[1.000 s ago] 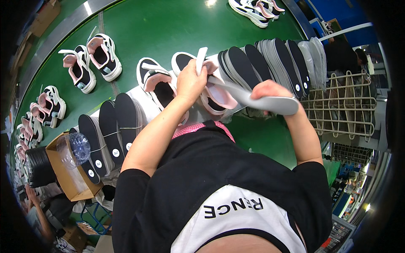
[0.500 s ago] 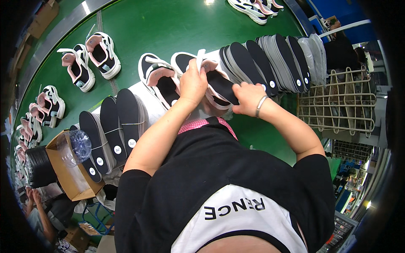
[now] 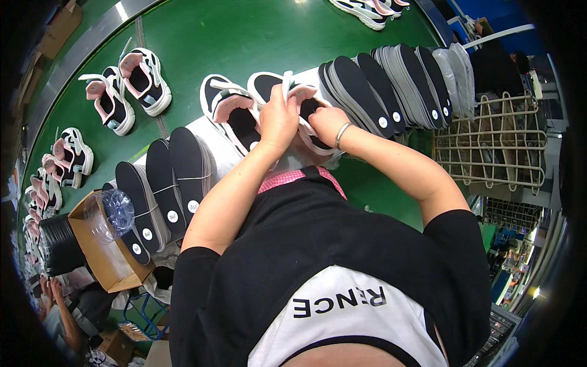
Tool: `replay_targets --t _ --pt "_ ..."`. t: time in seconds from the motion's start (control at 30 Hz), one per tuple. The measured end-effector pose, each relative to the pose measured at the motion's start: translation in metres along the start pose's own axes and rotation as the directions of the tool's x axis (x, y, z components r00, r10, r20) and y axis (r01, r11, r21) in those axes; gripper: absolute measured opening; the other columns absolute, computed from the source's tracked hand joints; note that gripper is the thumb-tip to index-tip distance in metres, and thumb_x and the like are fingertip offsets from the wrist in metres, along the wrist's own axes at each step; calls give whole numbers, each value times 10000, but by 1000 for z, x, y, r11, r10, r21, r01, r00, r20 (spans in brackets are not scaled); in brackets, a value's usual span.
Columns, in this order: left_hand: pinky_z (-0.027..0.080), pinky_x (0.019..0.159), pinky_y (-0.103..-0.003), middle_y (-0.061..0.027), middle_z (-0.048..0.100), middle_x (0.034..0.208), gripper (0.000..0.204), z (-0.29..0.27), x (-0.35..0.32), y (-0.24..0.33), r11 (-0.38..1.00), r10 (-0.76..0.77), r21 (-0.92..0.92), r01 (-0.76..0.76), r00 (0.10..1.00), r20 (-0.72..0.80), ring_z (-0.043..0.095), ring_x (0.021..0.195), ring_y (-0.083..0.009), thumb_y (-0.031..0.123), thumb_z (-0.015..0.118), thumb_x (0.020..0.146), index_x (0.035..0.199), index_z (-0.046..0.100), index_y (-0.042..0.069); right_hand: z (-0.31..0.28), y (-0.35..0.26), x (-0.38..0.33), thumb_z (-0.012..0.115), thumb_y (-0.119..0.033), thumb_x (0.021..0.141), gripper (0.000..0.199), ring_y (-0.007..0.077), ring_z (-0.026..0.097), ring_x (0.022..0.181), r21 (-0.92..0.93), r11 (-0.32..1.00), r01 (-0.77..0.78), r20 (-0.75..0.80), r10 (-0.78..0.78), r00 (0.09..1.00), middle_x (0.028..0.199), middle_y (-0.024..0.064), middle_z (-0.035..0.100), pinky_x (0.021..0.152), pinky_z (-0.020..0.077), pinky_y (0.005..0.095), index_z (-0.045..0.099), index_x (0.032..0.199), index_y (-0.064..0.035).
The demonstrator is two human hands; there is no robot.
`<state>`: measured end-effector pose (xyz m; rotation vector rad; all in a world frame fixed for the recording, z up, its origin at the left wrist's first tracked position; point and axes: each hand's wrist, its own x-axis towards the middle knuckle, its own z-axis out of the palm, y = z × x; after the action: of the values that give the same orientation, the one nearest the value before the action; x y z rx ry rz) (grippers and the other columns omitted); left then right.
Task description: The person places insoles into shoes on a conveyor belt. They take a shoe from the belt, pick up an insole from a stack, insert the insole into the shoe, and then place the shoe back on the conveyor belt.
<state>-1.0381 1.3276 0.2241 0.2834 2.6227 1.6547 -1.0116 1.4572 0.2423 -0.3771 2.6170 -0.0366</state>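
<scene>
A black, white and pink sneaker [image 3: 313,142] lies in front of me, its opening toward me. My left hand [image 3: 279,122] is closed on its pale tongue and pink collar. The curled fingers of my right hand [image 3: 330,125], with a bracelet at the wrist, reach into the shoe's opening on a black insole [image 3: 310,109]; the fingertips are hidden inside. Just left of it sits the matching sneaker [image 3: 235,116], with a dark insole bearing a white round sticker inside.
Stacks of black insoles [image 3: 351,92] stand to the right, with more insoles [image 3: 186,171] bundled at left. A cardboard box [image 3: 113,263] holds clear plastic. More sneakers [image 3: 145,79] rest on the green surface [image 3: 244,37]. A wire basket [image 3: 489,144] hangs at right; a co-worker's hands [image 3: 52,290] show lower left.
My right hand has moved left and into the sneaker, and the insole's end that stuck out has gone inside. My left hand stays on the tongue. The shoes at left have shifted slightly left.
</scene>
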Motion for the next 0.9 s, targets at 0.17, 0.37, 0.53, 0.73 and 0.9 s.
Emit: replay_targets --t 0.17,0.37,0.53,0.73,0.9 --pt "424 598 -439 -204 577 717 187 4 3 1 998 -45 -44 46 998 33 556 690 -387 155 482 797 921 439 22 -2 3 16 530 -174 707 166 285 580 825 20 1000 -21 204 17 979 884 153 602 695 467 350 625 765 -50" --pt "438 600 -428 -210 579 722 195 7 6 1 996 -77 -42 81 993 91 563 707 -382 159 480 795 912 430 11 -22 -5 27 503 -147 717 240 234 557 915 -127 983 136 544 -46 838 931 138 596 807 406 308 625 905 -60" --pt "439 601 -424 -202 583 741 191 6 5 3 1000 3 -23 -1 998 61 567 710 -373 154 468 801 923 426 13 -13 -10 22 526 -207 737 255 173 521 1003 -133 972 -193 366 229 902 1020 54 589 882 348 264 620 963 -136" --pt "439 596 -424 -194 580 722 185 10 8 10 998 -52 -17 55 990 129 566 691 -372 140 458 810 933 421 7 -15 4 15 522 -198 730 233 211 565 930 -170 985 -14 376 78 923 932 83 616 842 382 283 631 906 -89" --pt "435 593 -442 -216 572 705 188 13 9 -3 999 -48 -10 49 994 95 560 680 -389 136 459 810 939 418 5 -34 11 -6 499 -190 700 249 249 587 845 21 997 76 408 -78 910 839 121 618 865 346 411 598 888 -60"
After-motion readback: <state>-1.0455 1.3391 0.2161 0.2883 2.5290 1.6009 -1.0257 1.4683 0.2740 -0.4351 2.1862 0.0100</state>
